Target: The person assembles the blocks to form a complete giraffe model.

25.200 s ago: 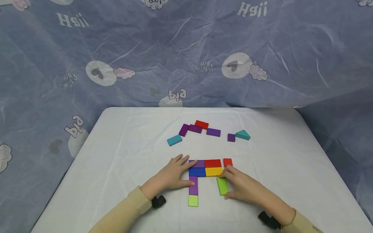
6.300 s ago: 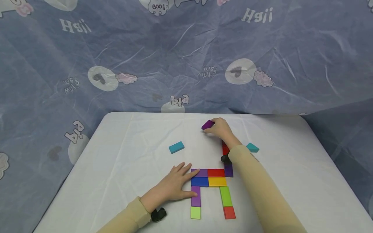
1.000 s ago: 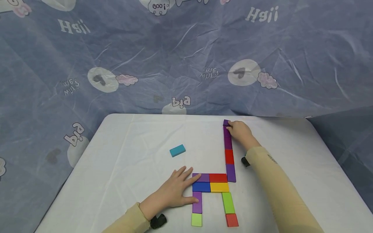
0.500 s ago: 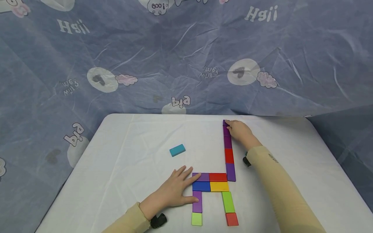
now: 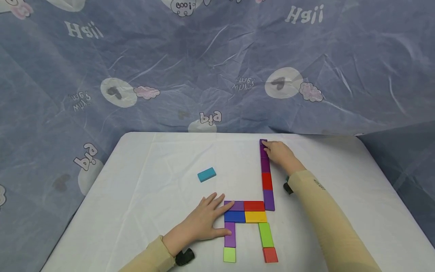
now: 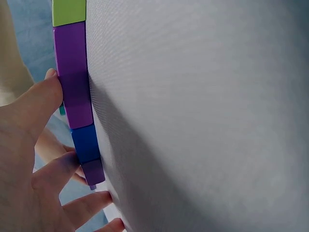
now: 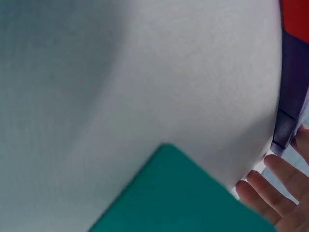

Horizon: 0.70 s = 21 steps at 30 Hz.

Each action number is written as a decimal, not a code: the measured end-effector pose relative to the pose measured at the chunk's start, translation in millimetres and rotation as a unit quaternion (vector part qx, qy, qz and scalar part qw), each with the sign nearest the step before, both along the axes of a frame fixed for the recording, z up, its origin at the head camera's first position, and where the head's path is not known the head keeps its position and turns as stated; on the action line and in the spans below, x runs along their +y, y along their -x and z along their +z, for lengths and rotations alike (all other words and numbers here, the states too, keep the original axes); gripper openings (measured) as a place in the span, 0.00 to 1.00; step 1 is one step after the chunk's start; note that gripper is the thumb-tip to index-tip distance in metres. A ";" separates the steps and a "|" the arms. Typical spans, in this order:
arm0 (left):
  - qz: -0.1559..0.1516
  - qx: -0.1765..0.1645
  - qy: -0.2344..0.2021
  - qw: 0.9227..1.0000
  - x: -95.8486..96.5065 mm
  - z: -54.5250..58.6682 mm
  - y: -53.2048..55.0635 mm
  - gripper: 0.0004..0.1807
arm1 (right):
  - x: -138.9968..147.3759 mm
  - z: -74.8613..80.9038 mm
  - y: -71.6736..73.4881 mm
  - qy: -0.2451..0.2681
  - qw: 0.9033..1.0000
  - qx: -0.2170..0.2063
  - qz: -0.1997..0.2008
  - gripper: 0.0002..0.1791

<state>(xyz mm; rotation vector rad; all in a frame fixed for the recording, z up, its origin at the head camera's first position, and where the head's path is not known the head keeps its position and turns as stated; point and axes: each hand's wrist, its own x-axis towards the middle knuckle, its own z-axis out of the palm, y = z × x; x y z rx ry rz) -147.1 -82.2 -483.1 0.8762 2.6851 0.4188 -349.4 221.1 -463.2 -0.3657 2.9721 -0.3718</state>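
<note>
My left hand (image 5: 198, 223) lies with spread fingers beside a flat arrangement of coloured blocks. Its thumb rests on an upright-running purple block (image 5: 230, 241), and its index fingertip touches the purple block (image 5: 239, 206) above the blue block (image 5: 234, 217). At the far end of a column, my right hand (image 5: 280, 153) touches a small dark purple block (image 5: 263, 141) with the index fingertip, thumb close beside. Below that end come purple blocks (image 5: 265, 165), a red block (image 5: 267, 181) and a violet block (image 5: 269, 200). In the right wrist view the other fingers are extended.
A loose turquoise block (image 5: 206, 174) lies left of the column. The teal triangular block (image 7: 178, 198) is mostly hidden by the right wrist in the head view. Red (image 5: 253, 206), yellow (image 5: 256, 217), green (image 5: 266, 235) and orange-red (image 5: 270, 255) blocks complete the arrangement's right side.
Over the last second my right index finger has shifted from the small purple block's side onto its top. Since 6.3 seconds ago, purple blocks have extended the column. My left hand stays put.
</note>
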 end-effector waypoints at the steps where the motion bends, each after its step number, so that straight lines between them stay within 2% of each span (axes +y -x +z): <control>1: 0.001 -0.001 0.002 1.000 0.0 -0.1 0.0 0.45 | 1.1 1.1 -0.4 0.007 1.000 -0.003 0.001 0.26; 4: 0.003 -0.006 0.004 1.000 0.0 -0.5 -0.1 0.45 | 7.1 10.8 -2.2 0.041 0.999 -0.026 -0.008 0.27; 8: 0.005 -0.004 0.006 1.000 0.0 0.2 0.0 0.45 | 21.8 31.8 -8.3 0.084 0.995 -0.055 -0.025 0.29; 13: 0.003 -0.003 0.001 1.000 -0.2 2.1 -0.9 0.45 | 46.8 53.4 -33.0 0.089 0.994 -0.066 0.002 0.29; 17: 0.002 -0.007 -0.002 1.000 0.0 2.7 -1.9 0.45 | 66.2 54.7 -61.0 0.077 0.992 -0.091 0.028 0.30; 21: 0.002 -0.006 -0.001 1.000 0.7 2.6 -2.3 0.45 | 81.8 42.9 -84.8 0.070 0.991 -0.110 0.039 0.31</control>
